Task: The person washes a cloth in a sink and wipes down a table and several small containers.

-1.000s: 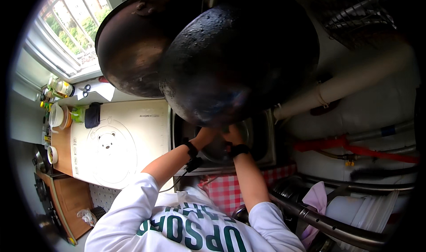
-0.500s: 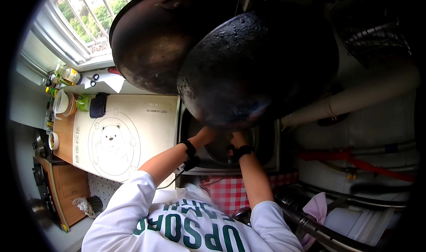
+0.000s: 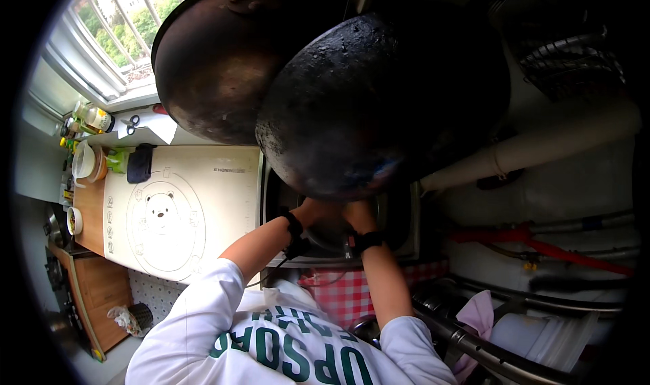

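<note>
Both my hands reach down into a dark sink (image 3: pixel 405 243). My left hand (image 3: pixel 312 213) is at the sink's left side, and my right hand (image 3: pixel 359 214) is a little to its right. A large blackened wok (image 3: pixel 332 114) hangs over the sink and covers the fingers of both hands, so what they hold or touch is hidden. Beneath the hands a round, dark basin (image 3: pixel 325 239) shows in part inside the sink. Each wrist wears a black strap with a small device on it.
A second wok (image 3: pixel 210 80) hangs behind the first. To the left lies a cream mat (image 3: pixel 230 216) with a bear drawing; a dark cloth (image 3: pixel 140 163), tubs (image 3: pixel 84 161) and a small bowl (image 3: pixel 74 220) are by it. Scissors (image 3: pixel 130 123) lie near the window. A pale pipe (image 3: pixel 467 165) runs right.
The whole view has shifted slightly, with the scene sliding left. My hands stay in the sink under the wok and have drawn a little closer together.
</note>
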`<control>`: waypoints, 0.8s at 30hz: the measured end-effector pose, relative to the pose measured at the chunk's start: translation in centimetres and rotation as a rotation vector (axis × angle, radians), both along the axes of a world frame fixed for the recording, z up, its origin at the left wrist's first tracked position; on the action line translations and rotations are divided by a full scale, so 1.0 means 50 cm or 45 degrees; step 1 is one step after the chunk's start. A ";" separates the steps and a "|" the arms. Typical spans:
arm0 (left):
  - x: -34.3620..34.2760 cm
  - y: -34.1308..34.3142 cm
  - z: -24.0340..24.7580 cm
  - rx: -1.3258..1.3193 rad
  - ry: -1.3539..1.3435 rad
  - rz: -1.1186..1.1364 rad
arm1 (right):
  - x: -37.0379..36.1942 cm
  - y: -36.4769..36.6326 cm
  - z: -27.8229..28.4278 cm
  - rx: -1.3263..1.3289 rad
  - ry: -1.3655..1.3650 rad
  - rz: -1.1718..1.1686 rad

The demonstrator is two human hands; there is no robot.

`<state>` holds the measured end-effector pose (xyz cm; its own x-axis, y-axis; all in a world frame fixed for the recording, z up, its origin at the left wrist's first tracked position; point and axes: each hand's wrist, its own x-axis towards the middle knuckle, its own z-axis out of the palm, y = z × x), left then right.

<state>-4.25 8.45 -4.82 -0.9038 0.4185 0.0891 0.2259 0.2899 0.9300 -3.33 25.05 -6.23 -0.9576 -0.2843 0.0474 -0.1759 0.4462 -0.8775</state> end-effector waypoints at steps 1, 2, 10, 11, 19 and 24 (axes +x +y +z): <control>-0.008 0.017 0.008 -0.005 0.026 0.027 | 0.003 0.021 -0.008 -0.017 -0.023 -0.020; -0.012 0.030 0.016 -0.010 0.044 0.054 | 0.004 0.038 -0.018 -0.020 -0.032 -0.038; -0.014 0.049 0.029 -0.054 0.066 0.147 | -0.002 0.059 -0.029 -1.053 -0.635 -0.745; -0.021 0.067 0.040 -0.013 0.014 0.078 | -0.005 0.078 -0.044 -0.994 -0.538 -0.866; -0.028 0.054 -0.011 -0.061 0.221 0.261 | -0.019 0.052 -0.101 -0.578 -0.268 -0.583; -0.022 0.063 0.014 0.155 -0.065 0.241 | 0.004 0.015 -0.054 -0.398 -0.100 -0.322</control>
